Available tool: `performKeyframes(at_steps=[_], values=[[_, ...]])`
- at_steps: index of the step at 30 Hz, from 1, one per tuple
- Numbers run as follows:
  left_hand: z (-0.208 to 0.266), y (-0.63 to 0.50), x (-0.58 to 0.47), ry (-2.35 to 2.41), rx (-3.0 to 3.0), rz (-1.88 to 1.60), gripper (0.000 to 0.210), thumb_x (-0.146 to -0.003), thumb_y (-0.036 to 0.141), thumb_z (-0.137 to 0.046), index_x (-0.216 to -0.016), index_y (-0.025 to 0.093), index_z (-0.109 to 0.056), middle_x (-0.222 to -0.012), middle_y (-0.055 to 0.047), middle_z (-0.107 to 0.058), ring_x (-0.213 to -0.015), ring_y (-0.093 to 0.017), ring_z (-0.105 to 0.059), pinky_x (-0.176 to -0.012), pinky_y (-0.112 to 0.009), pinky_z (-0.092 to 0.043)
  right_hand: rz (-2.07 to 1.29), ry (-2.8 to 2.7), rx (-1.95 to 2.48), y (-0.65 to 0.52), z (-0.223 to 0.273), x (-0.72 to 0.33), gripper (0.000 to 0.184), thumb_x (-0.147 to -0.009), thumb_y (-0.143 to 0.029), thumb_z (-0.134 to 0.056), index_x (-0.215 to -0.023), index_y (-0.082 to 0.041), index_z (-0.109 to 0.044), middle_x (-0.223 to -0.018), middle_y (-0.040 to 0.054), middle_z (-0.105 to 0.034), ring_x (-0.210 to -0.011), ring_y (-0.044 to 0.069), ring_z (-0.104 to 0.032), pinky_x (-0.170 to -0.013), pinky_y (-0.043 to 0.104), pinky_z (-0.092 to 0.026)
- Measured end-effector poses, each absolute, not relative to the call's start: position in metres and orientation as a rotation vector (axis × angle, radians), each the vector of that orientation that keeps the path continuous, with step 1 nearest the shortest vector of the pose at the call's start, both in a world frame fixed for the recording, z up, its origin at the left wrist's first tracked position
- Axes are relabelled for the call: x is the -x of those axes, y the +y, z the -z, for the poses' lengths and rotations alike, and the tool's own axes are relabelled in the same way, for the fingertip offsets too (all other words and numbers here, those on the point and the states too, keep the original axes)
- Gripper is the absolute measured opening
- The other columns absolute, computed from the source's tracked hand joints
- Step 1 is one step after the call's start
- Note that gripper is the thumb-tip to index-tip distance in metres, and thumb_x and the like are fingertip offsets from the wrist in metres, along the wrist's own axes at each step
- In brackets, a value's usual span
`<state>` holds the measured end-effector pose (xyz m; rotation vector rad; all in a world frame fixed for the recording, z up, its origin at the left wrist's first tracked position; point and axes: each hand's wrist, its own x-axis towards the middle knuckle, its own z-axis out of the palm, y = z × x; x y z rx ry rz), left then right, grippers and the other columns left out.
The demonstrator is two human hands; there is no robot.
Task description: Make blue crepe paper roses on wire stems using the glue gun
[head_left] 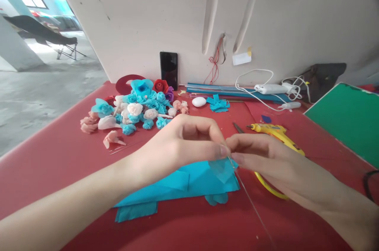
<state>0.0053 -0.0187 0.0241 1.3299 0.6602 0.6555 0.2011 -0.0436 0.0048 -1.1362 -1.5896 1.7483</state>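
Observation:
My left hand [189, 136] is closed, with thumb and forefinger pinching the top edge of a small blue crepe paper piece [221, 170]. Fingertip to fingertip with it, my right hand [260, 150] is also closed, pinching the same paper at its right edge. A thin wire or thread [251, 201] runs from between the fingers down to the lower right. Under both hands lies a stack of blue crepe paper sheets [201, 184], with rounded blue paper petals [217, 199] at its front edge. Yellow-handled scissors [268, 188] lie partly hidden beneath my right hand.
A heap of paper flowers [142, 105] sits at the back left of the red table [89, 188]. Behind it a phone [169, 70] leans upright. A white egg-shaped piece [199, 102], blue strips [218, 103], a yellow glue gun [278, 134], white cables [269, 88] and a green board [349, 120] lie around.

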Motion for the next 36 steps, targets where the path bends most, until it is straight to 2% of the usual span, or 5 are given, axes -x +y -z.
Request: performKeyframes(at_steps=[6, 11, 17, 28, 36], values=[[-0.0219, -0.0175, -0.0062, 0.632, -1.306, -0.611, 0.011, -0.071, 0.009, -0.064, -0.062, 0.015, -0.063, -0.063, 0.004, -0.059, -0.061, -0.006, -0.052, -0.057, -0.015, -0.041, -1.799, -1.485, 1.16, -0.0466, -0.0077, -0.2009, 0.016, -0.078, -0.037, -0.067, -0.081, -0.022, -0.066, -0.078, -0.0013, -0.059, -0.075, 0.009, -0.054, -0.067, 0.017, -0.044], [-0.0238, -0.0189, -0.0067, 0.66, -1.332, -0.54, 0.013, -0.071, 0.012, -0.065, -0.06, 0.015, -0.061, -0.059, 0.004, -0.056, -0.058, -0.007, -0.049, -0.056, -0.018, -0.04, -1.893, -1.449, 1.116, -0.0444, -0.0092, -0.2, 0.01, -0.077, -0.03, -0.069, -0.077, -0.02, -0.068, -0.072, -0.0014, -0.06, -0.068, 0.007, -0.053, -0.062, 0.016, -0.045], [-0.0236, -0.021, -0.0062, 0.645, -1.274, -0.518, 0.013, -0.072, 0.015, -0.065, -0.061, 0.016, -0.059, -0.062, 0.002, -0.059, -0.059, -0.01, -0.054, -0.057, -0.021, -0.043, -2.009, -1.443, 1.067, -0.0445, -0.0074, -0.2, 0.005, -0.079, -0.024, -0.066, -0.076, -0.021, -0.067, -0.07, -0.0025, -0.063, -0.066, 0.006, -0.055, -0.065, 0.016, -0.046], [-0.0231, -0.0204, -0.0071, 0.649, -1.261, -0.482, 0.013, -0.073, 0.017, -0.065, -0.062, 0.015, -0.059, -0.062, 0.002, -0.057, -0.06, -0.01, -0.051, -0.058, -0.023, -0.042, -1.962, -1.489, 1.098, -0.0464, -0.0104, -0.2012, 0.008, -0.075, -0.03, -0.069, -0.072, -0.023, -0.067, -0.07, -0.0023, -0.062, -0.066, 0.006, -0.054, -0.063, 0.014, -0.045], [-0.0222, -0.021, -0.0086, 0.692, -1.279, -0.481, 0.012, -0.071, 0.015, -0.063, -0.06, 0.015, -0.058, -0.057, 0.004, -0.057, -0.055, -0.007, -0.051, -0.053, -0.018, -0.043, -1.963, -1.521, 1.161, -0.0448, -0.0099, -0.2021, 0.01, -0.078, -0.03, -0.067, -0.074, -0.021, -0.066, -0.073, -0.0029, -0.062, -0.07, 0.006, -0.054, -0.064, 0.012, -0.044]])
